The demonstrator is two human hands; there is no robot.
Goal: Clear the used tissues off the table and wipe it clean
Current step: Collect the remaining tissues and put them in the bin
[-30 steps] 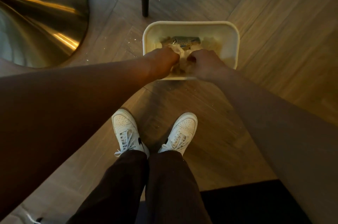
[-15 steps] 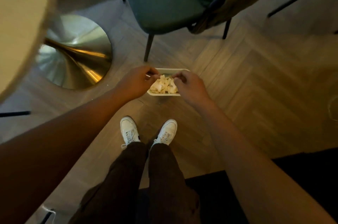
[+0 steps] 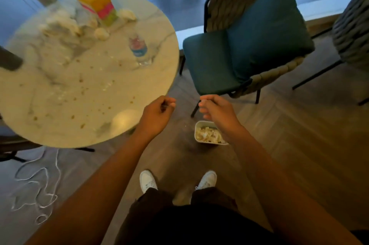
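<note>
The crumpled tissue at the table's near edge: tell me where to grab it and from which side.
Take the crumpled tissue across its rounded top, coming from above on the near edge of the table. It sits as a loose ball close to the rim, so a wide pinch should gather it. The left hand is closest and seems empty, though blur hides details.

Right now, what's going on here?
A person is midway through clearing a round table. Both the left hand and right hand are raised with loosely curled fingers and appear to hold nothing. The bin on the floor by their feet holds crumpled tissues. More used tissues lie on the far side of the table near a colourful box and a water bottle; crumbs dot the top.
</note>
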